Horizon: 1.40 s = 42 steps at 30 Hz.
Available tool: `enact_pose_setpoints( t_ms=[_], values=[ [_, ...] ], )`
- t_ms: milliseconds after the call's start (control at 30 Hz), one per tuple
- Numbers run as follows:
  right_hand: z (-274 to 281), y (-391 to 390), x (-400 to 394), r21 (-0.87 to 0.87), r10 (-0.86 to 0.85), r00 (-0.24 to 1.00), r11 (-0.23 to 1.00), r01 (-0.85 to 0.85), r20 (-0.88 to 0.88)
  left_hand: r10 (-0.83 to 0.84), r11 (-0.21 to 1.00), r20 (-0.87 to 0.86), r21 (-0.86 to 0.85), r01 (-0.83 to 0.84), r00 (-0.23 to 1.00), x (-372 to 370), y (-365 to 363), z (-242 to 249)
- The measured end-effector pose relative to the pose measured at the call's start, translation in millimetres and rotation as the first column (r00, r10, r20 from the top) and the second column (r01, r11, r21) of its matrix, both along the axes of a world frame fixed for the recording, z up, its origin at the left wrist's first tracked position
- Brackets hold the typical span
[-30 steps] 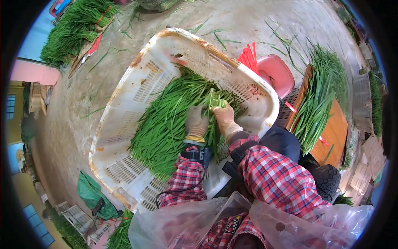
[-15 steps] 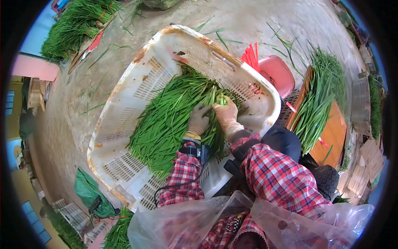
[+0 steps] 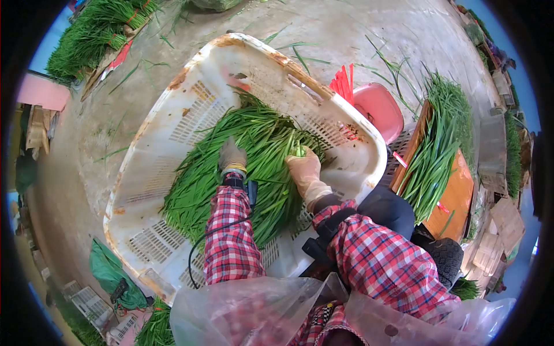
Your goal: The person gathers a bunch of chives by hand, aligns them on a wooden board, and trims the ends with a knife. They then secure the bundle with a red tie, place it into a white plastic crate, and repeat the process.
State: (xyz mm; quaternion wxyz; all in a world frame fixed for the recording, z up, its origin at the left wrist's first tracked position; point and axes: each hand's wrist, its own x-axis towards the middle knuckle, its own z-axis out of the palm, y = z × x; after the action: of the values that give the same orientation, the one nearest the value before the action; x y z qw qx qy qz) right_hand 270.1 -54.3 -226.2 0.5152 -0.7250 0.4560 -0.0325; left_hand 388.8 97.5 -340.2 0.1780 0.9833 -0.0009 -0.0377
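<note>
Grasping pale stem ends (image 3: 299, 150), my gloved right hand (image 3: 304, 172) curls tight at right side of long green leaves (image 3: 202, 173) heaped inside rust-stained white basket (image 3: 144, 167). My gloved left hand (image 3: 233, 157) rests on leaves near heap's middle; watching remotely, I cannot tell whether it pinches any. Just outside basket's far-right rim: red strips (image 3: 343, 83) beside pink basin (image 3: 386, 112). Farther right, more greens (image 3: 430, 167) lie over wooden board (image 3: 459, 196), near dark-clad knee (image 3: 389, 210). Upper left, bundles (image 3: 86, 43) with red ties (image 3: 133, 16) lie piled; stray blades (image 3: 300, 59) strewn across pale floor (image 3: 323, 26).
</note>
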Motion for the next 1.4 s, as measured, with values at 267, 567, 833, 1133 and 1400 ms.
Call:
enact_pose_setpoints(
  t_ms=[267,567,833,1133,1400],
  values=[
    [-4,2,1,0.048,-0.034,0.999,0.998,0.034,-0.003,0.092,0.991,0.015,-0.098,-0.09,0.996,-20,14,23],
    [18,3,-2,0.127,-0.051,0.998,0.991,0.045,0.042,-0.529,0.77,-0.052,-0.448,0.454,0.847,-52,-54,27],
    [11,8,-3,0.014,-0.033,0.997,0.999,0.032,0.068,-0.534,0.826,-0.488,-0.124,0.55,0.691,-35,-75,29],
    [137,19,-23,-0.001,0.355,0.907,0.931,-0.364,0.225,-0.703,0.657,-0.283,0.095,0.748,0.653,-38,-59,-10],
    [323,-53,-121,0.286,0.197,0.813,0.869,-0.404,0.548,-0.572,0.746,-0.398,0.11,0.656,0.717,-62,-62,83]
  ],
)
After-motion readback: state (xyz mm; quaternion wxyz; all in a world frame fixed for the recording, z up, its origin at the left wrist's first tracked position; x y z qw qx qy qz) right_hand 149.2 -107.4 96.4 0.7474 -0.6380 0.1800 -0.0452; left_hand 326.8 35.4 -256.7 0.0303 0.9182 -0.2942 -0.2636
